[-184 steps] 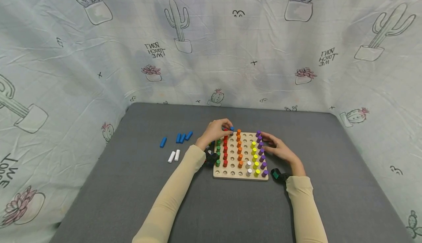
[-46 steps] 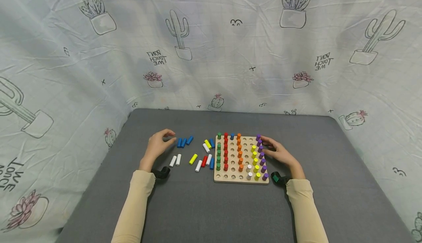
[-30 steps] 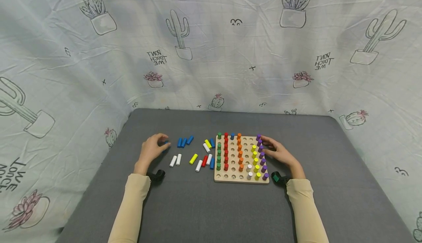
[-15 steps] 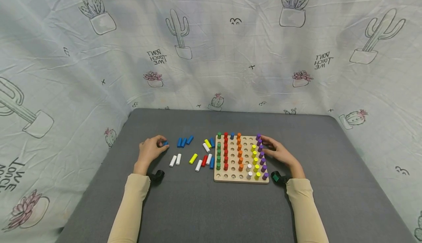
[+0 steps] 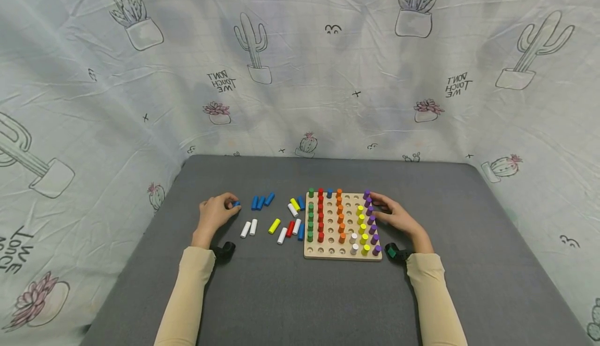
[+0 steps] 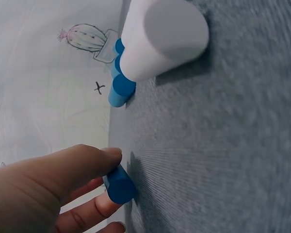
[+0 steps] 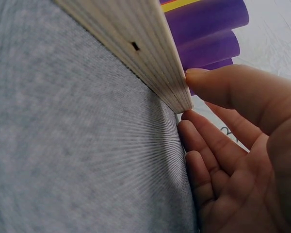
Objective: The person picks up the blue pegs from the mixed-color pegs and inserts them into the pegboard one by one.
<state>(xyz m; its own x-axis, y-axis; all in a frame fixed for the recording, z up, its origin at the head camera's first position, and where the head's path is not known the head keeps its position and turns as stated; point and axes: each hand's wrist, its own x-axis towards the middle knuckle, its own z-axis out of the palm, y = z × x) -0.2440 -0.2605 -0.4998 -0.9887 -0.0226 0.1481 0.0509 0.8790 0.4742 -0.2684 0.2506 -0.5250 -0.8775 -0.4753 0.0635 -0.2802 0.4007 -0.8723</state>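
Low over the grey tabletop, my left hand (image 5: 213, 214) pinches a blue peg (image 6: 120, 186) between thumb and fingers. The wooden pegboard (image 5: 323, 256) carries columns of upright green, red, orange, yellow and purple pegs. One blue peg (image 5: 329, 194) stands in its back row, and two white pegs (image 5: 353, 249) stand near the front. At the board's right side rests my right hand (image 5: 398, 217). Its thumb (image 7: 218, 82) touches the board edge beside the purple pegs (image 7: 208, 24), and the other fingers lie loosely near the corner.
Loose blue pegs (image 5: 260, 203) and white pegs (image 5: 253, 226) lie right of my left hand. Nearer the board are a red peg (image 5: 290, 229), a yellow peg (image 5: 274, 226) and several others. A printed cloth (image 5: 300, 75) hangs behind the table.
My left hand has gone from the board's back row to the far-left blue peg and taken hold of it. A blue peg now stands in the back row. The right hand stays put.
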